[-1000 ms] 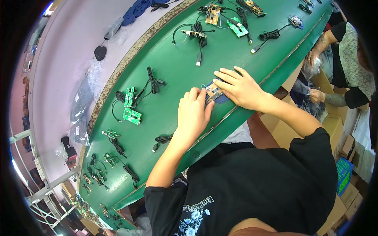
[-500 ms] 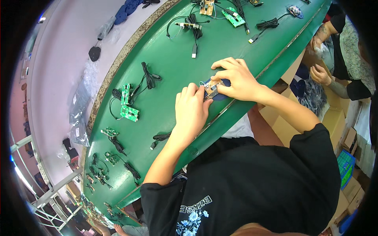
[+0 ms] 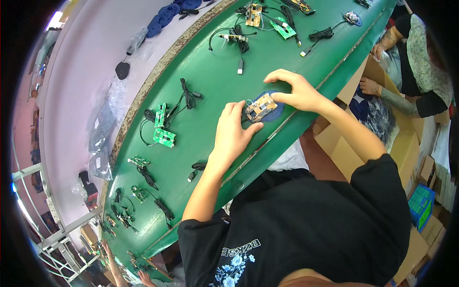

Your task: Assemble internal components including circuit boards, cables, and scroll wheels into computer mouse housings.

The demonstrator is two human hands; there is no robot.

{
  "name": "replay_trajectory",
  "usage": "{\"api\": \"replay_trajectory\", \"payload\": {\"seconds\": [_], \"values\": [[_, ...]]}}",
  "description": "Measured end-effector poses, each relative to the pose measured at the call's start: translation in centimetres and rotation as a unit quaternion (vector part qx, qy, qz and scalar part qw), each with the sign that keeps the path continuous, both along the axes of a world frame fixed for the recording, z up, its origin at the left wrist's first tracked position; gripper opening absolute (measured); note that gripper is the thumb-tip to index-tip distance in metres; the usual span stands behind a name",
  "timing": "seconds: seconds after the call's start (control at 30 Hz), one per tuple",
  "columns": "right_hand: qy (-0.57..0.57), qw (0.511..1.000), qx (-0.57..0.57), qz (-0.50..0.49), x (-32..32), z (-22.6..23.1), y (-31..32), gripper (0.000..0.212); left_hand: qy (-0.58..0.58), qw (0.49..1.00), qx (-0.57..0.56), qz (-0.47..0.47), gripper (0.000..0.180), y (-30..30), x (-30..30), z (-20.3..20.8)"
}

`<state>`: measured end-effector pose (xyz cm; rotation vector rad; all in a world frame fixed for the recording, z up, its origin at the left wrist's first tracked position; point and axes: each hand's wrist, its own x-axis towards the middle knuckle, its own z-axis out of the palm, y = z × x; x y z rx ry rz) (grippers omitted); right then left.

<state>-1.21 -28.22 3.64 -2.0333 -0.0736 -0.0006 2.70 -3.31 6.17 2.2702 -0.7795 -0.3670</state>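
A tan circuit board (image 3: 261,108) with dark parts and a thin pale wire lies on a dark blue rounded pad (image 3: 275,115), on the green table near its edge. My left hand (image 3: 232,134) rests at the board's left end, thumb and fingers apart on either side of it. At the upper right corner of the board is the thumb of my right hand (image 3: 301,93); its index finger stretches out above the table. Whether either thumb presses on the board I cannot tell.
Green circuit boards (image 3: 164,137) with black cables lie to the left on the green table (image 3: 210,143). More boards and a coiled cable (image 3: 321,34) are at the far end. At right, another person's hand (image 3: 370,87) is over an open carton (image 3: 404,138). Plastic bags (image 3: 101,162) lie beyond the table's rim.
Both hands have loosened from the board, the right thumb and fingers spreading apart. The board and blue pad now show more fully. The whole view has shifted slightly.
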Motion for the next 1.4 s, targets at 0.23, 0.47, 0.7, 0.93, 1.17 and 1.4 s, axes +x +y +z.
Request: {"api": "replay_trajectory", "payload": {"seconds": [0.23, 0.47, 0.7, 0.93, 1.17, 1.4], "values": [[-0.154, 0.963, -0.219, 0.019, -2.7, -0.8, 1.2, 0.031, -0.065, 0.996, 0.007, -0.067, 0.053, 0.0, 0.9, -0.6], [-0.17, 0.945, -0.279, 0.009, -3.3, -1.1, 2.4, 0.028, -0.181, 0.972, 0.073, -0.128, 0.041, -0.9, 0.4, -0.2], [-0.15, 0.944, -0.293, 0.022, -3.0, -0.5, 2.2, 0.031, -0.172, 0.972, 0.104, -0.125, 0.035, -1.5, 0.0, 0.3], [-0.069, 0.971, -0.229, 0.022, -1.9, 0.9, 2.0, 0.023, -0.161, 0.977, 0.106, -0.094, 0.036, -2.0, -0.1, 0.4], [0.048, 0.968, -0.246, 0.003, 0.6, 1.9, 2.6, 0.021, -0.15, 0.981, 0.093, -0.082, 0.036, -1.8, 0.2, 0.3], [0.029, 0.981, -0.194, -0.002, 0.5, 0.9, 1.3, 0.03, -0.153, 0.979, 0.106, -0.077, 0.032, -2.1, -0.1, 0.4]]}}
